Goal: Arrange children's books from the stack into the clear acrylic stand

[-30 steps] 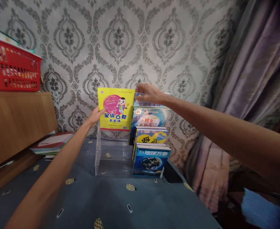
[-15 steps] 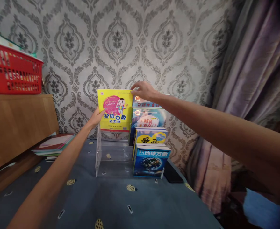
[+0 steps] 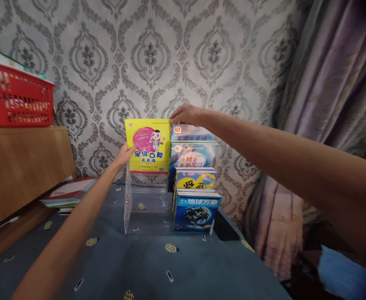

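A yellow workbook (image 3: 151,146) with a cartoon child on its cover stands upright at the back left of a clear tiered book rack (image 3: 151,221). My left hand (image 3: 125,156) grips the workbook's left edge, thumb on the front cover. At its top right corner, my right hand (image 3: 186,114) has its fingers closed on the edge; the fingertips are partly hidden. Right of the workbook, books fill the rack's tiers: a pale blue one (image 3: 193,132) at the back, a fish storybook (image 3: 195,154), a yellow and blue book (image 3: 195,179), and a blue earth book (image 3: 197,212) in front.
A dark flat object (image 3: 225,227) lies right of the rack on the blue patterned tablecloth (image 3: 123,262). Left are a stack of booklets (image 3: 68,191), a wooden cabinet (image 3: 26,166) and a red basket (image 3: 17,96) on it. A curtain (image 3: 282,175) hangs at right.
The view has shifted slightly. Both hands stay on the yellow workbook, which keeps its place at the back left of the rack.
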A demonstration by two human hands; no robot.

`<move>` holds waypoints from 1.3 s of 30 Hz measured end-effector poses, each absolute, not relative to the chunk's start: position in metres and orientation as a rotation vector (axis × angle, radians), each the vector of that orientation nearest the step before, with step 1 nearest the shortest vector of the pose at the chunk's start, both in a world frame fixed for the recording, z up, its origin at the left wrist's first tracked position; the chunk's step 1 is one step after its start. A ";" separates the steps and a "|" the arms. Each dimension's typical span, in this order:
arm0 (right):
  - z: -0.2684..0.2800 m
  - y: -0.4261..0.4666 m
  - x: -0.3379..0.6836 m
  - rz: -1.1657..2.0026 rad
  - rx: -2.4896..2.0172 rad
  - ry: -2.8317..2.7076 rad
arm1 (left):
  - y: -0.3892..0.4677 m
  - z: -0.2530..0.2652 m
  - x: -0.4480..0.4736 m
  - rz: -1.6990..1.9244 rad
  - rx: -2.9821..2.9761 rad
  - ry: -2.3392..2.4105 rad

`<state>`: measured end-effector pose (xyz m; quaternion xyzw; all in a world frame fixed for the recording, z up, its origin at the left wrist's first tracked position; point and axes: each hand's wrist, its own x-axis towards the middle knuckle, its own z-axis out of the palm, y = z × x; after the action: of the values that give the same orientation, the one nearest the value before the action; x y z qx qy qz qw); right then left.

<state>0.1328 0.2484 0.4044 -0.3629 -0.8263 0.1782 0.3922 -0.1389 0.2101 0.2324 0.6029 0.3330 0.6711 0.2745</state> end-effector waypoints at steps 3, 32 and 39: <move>0.403 0.251 0.136 0.427 -0.849 -2.127 | 0.209 0.233 -0.138 1.812 1.624 0.891; 0.396 0.254 0.139 -0.031 -0.771 -2.227 | 0.194 0.248 -0.159 1.765 1.770 1.537; 0.396 0.252 0.142 -0.056 -0.764 -2.269 | 0.187 0.248 -0.166 1.530 1.840 1.344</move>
<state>0.1422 0.2516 0.3965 -0.2968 -0.8823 -0.0219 0.3647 -0.1656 0.1872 0.2475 0.6572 0.4802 0.5466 0.1968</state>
